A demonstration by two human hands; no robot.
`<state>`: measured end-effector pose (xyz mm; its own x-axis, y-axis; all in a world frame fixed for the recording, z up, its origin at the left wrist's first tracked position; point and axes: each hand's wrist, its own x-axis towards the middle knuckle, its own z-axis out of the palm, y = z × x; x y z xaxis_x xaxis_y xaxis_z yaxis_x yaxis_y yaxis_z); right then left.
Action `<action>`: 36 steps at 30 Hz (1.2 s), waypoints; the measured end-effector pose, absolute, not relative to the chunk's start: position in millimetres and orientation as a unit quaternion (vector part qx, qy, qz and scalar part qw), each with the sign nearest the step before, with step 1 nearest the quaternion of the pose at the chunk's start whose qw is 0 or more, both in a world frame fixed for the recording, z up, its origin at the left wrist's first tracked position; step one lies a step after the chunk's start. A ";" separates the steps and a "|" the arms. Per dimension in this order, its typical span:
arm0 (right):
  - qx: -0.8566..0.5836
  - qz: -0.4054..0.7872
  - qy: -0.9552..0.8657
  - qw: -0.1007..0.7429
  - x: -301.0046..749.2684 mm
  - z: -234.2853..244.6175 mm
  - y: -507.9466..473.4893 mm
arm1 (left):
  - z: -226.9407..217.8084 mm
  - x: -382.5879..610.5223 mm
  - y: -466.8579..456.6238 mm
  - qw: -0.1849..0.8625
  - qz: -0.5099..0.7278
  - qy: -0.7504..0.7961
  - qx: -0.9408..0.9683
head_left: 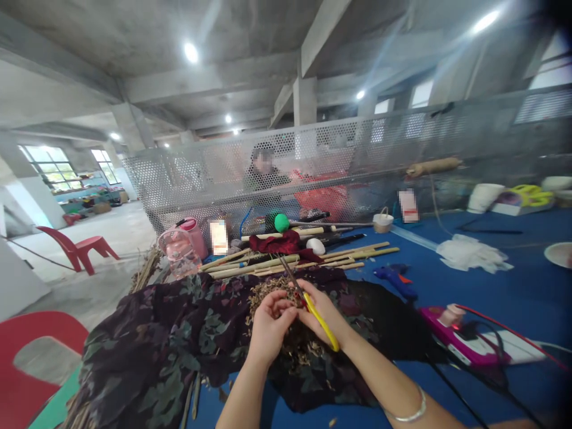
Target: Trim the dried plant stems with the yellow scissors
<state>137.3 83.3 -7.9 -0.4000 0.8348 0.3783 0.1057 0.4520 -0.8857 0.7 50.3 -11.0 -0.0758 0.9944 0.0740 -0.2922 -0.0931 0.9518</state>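
Note:
My right hand [322, 313] is closed round a pair of yellow-handled scissors [313, 307], whose blades point up and away from me. My left hand [269, 322] sits right beside it, fingers curled in a pinch on something small that I cannot make out. Both hands hover over a pile of dry brown plant scraps [272, 289] lying on a dark floral cloth [179, 333]. A silver bangle [409, 414] circles my right wrist.
Bamboo sticks [286, 259] lie behind the cloth with a dark red cloth [279, 243], a green ball [281, 223] and a pink bottle [185, 244]. A blue glue gun [395, 279] and pink device [465, 339] lie to the right. A person sits behind a perforated metal screen [357, 155]. Red chairs [80, 247] stand left.

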 end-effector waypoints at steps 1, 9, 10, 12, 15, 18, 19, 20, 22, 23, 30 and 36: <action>-0.317 0.404 -0.735 0.443 136.7 -8.7 81.6 | -11.7 1.4 49.7 0.526 0.601 0.416 0.435; -0.319 0.402 -0.739 0.436 134.7 -13.2 76.5 | -15.8 -1.8 49.1 0.500 0.597 0.457 0.430; -0.317 0.413 -0.730 0.442 135.5 -12.2 76.3 | -14.4 -2.3 48.7 0.498 0.602 0.459 0.424; -0.317 0.432 -0.713 0.451 136.7 -9.1 74.9 | -11.2 -2.9 47.7 0.501 0.607 0.459 0.412; -0.329 0.445 -0.685 0.474 136.6 -4.2 72.0 | -7.7 -3.3 46.0 0.516 0.599 0.457 0.407; -0.340 0.454 -0.655 0.500 134.8 -1.9 71.3 | -8.6 -2.8 45.2 0.523 0.583 0.455 0.424; -0.342 0.458 -0.647 0.506 134.3 -1.8 71.8 | -9.8 -2.4 45.4 0.522 0.575 0.455 0.436; -0.344 0.460 -0.640 0.511 134.2 -1.9 72.6 | -11.2 -2.0 45.7 0.521 0.569 0.454 0.446; -0.351 0.453 -0.635 0.518 135.2 -2.7 74.7 | -13.9 -1.8 47.4 0.518 0.577 0.455 0.438; -0.356 0.443 -0.640 0.517 136.7 -3.2 75.9 | -14.6 -2.3 48.6 0.519 0.594 0.454 0.414; -0.375 0.285 -0.796 0.379 154.6 -10.0 79.7 | -7.8 -14.0 55.9 0.539 0.720 0.386 0.205; -0.370 0.228 -0.843 0.317 152.5 -13.6 78.2 | -8.4 -12.6 53.8 0.539 0.710 0.376 0.253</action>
